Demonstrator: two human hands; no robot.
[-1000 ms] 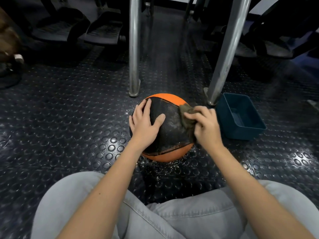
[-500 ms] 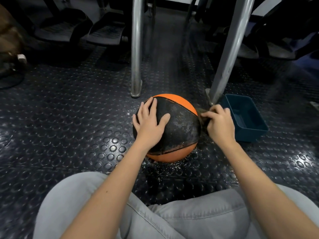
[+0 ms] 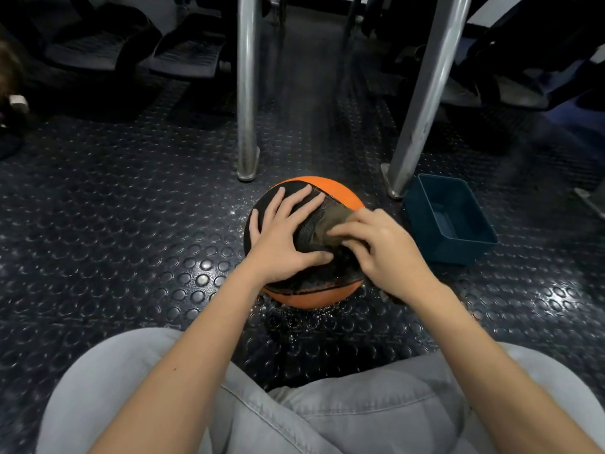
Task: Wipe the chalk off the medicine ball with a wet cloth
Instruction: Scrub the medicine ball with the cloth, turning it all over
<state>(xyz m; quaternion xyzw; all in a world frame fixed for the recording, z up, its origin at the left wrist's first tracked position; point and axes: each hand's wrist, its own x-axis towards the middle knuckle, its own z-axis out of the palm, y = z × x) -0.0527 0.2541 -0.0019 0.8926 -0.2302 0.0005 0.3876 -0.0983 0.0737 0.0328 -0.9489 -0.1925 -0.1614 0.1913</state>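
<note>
An orange and black medicine ball (image 3: 340, 193) sits on the studded rubber floor just in front of my knees. My left hand (image 3: 283, 237) lies flat on its top left, fingers spread, steadying it. My right hand (image 3: 384, 249) grips a brownish wet cloth (image 3: 330, 221) and presses it onto the black panel at the ball's top right. Most of the cloth is hidden under my fingers. The black panel looks wet and glistening.
A dark blue plastic tub (image 3: 451, 221) stands on the floor right of the ball. Two metal frame legs (image 3: 247, 93) (image 3: 422, 93) rise just behind the ball. Water droplets (image 3: 294, 319) spot the floor under it. Dark gym equipment fills the back.
My right hand has brought the cloth from the ball's right side back up onto its top. My left hand has slid slightly up the ball.
</note>
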